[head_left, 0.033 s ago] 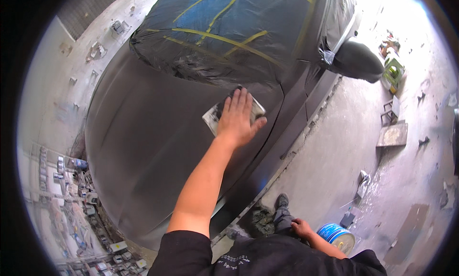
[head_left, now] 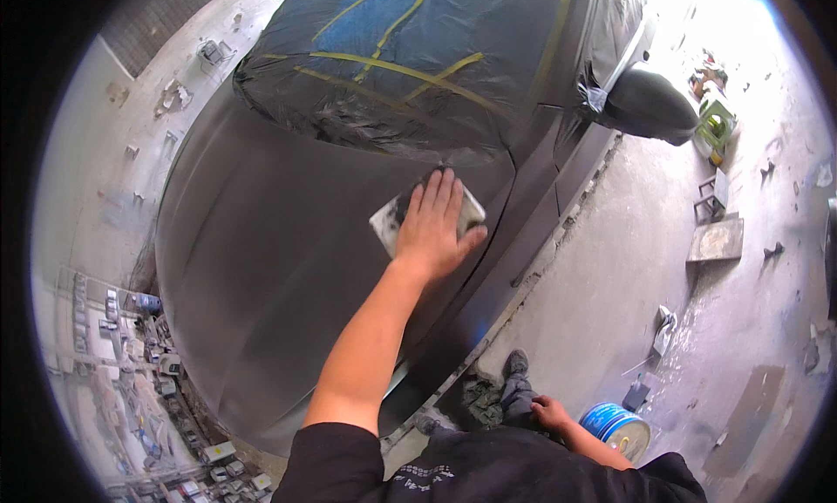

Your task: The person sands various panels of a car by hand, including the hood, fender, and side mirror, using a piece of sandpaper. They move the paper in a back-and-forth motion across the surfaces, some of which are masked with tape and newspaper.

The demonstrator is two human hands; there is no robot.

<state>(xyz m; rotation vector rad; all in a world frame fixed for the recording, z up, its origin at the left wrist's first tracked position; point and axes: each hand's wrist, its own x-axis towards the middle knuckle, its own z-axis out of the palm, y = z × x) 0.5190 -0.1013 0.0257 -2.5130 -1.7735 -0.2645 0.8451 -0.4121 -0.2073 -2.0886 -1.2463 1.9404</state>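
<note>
My left hand lies flat on a folded whitish cloth or pad, fingers stretched out, palm pressing it down. Dark smudges mark the pad. The thumb points out to the right, near the pad's edge. Beneath them is a matte dark grey car hood, at its side near the fender seam. My right hand hangs low beside my leg, its fingers loosely curled, with nothing visible in them.
Dark plastic sheeting with yellow tape covers the windshield. A dark side mirror sticks out at the right. A blue can stands by my right arm. A low stand and loose items lie on the floor. Many small items fill the lower left.
My left hand has shifted slightly toward me over the hood, and the pad's visible part has changed a little. My right hand keeps its place.
</note>
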